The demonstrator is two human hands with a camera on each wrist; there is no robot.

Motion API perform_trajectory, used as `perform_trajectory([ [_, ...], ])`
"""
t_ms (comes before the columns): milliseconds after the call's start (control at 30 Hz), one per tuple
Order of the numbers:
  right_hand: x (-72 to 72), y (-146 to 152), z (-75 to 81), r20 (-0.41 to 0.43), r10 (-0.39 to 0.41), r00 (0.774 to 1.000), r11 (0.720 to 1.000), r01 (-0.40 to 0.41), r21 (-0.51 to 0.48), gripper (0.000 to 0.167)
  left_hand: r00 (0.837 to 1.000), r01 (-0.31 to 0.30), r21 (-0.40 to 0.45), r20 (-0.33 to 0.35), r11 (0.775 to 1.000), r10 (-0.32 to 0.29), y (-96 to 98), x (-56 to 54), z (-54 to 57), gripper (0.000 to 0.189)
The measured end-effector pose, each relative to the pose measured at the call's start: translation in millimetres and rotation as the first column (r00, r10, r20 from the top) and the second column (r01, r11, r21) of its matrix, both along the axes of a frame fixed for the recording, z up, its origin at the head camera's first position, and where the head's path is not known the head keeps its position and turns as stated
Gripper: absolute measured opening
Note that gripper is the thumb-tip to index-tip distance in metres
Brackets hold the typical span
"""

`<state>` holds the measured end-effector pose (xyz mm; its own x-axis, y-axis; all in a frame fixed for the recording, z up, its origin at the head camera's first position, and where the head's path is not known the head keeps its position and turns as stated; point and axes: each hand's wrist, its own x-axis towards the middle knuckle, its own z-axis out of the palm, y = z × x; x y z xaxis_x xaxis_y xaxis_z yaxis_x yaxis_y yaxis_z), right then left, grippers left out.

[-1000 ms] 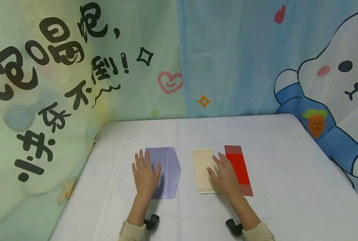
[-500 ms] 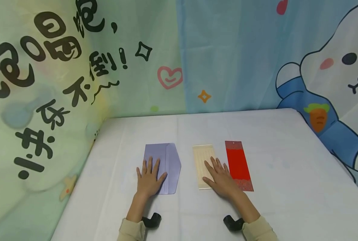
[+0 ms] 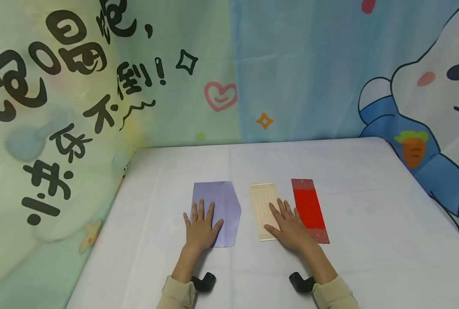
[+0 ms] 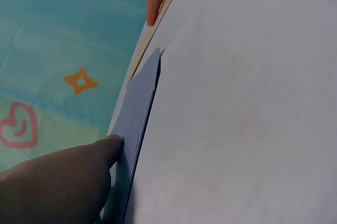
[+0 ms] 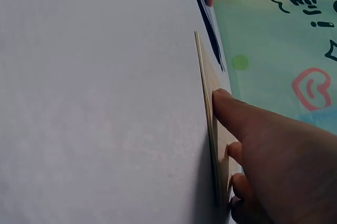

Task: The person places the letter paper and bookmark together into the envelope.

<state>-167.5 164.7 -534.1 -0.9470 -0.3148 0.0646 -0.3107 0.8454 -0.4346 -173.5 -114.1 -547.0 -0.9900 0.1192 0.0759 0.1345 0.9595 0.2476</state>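
In the head view a lavender envelope with a tapered right flap [image 3: 228, 206] lies on the white table. My left hand [image 3: 201, 231] rests flat on its lower left, fingers straight and spread; in the left wrist view the thumb [image 4: 111, 149] touches the envelope's surface [image 4: 138, 95]. Right of it lies a cream, thin rectangular piece with lengthwise lines [image 3: 261, 206]. The right hand [image 3: 291, 229] rests on its lower right with spread fingers, and the right wrist view shows the thumb [image 5: 224, 97] against it. A red envelope [image 3: 308, 208] lies partly under the right hand.
The white-covered table [image 3: 376, 257] runs back to a printed cloth backdrop [image 3: 303, 77]. A black device [image 3: 204, 282] sits at the left wrist, and another black device [image 3: 302, 282] at the right wrist.
Both hands have come down from hovering to rest on the pieces. The lavender envelope has slid slightly right with the left hand. The cream piece and red envelope stay in place.
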Motion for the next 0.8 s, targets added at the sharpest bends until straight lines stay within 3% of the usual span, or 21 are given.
perform_trajectory([
  [267, 0.6, 0, 7.4, 0.013, -0.053, 0.998, 0.997, 0.053, 0.054, 0.073, 1.0, 0.005, -0.007, 0.006, 1.0, -0.005, 14.0, 1.0, 3.1, 0.065],
  [433, -1.9, -12, 9.3, -0.053, 0.054, 0.997, 0.997, -0.05, 0.059, 0.069, 1.0, -0.014, -0.028, 0.016, 1.0, 0.014, 14.1, 1.4, 3.6, 0.065],
  [567, -1.3, -19, 9.2, -0.025, 0.123, 0.992, 0.991, -0.122, 0.054, 0.064, 1.0, -0.013, -0.019, 0.014, 1.0, 0.013, 13.9, 1.5, 3.3, 0.066],
  [800, -0.1, -23, 8.9, 0.016, 0.06, 0.998, 0.995, -0.061, 0.073, 0.065, 1.0, -0.006, -0.006, 0.009, 1.0, 0.006, 14.6, 0.4, 1.7, 0.066],
])
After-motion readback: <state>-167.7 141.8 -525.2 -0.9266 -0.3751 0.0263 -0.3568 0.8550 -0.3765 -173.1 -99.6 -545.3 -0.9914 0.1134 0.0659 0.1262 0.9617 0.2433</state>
